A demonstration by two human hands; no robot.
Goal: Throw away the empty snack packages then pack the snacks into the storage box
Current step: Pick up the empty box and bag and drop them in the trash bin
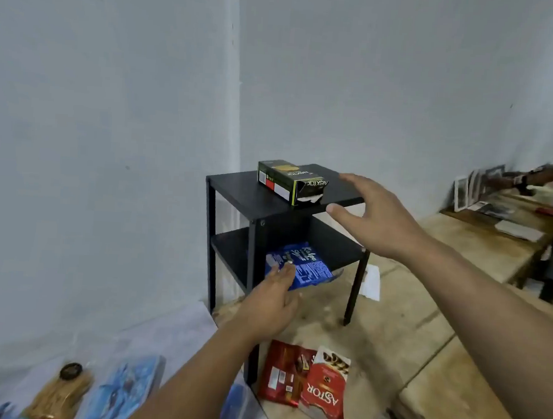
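A dark green snack box (pixel 288 181) with a torn-open end lies on top of a small black shelf stand (pixel 237 190). My right hand (pixel 375 220) hovers just right of the box, fingers spread, apart from it. A blue snack packet (pixel 310 269) lies on the stand's lower shelf, and my left hand (pixel 269 301) reaches in with fingertips on its near edge. Two red packets lie on the wooden table in front of the stand: a red wafer packet (pixel 282 376) and a red Astor packet (pixel 324 385).
The wooden table (pixel 387 342) runs to the right, with a white paper (pixel 371 283) behind the stand. Blue packets (pixel 125 391) and a tan snack pack (pixel 58 396) lie at the lower left. Another person's arm (pixel 542 175) handles photos at the far right.
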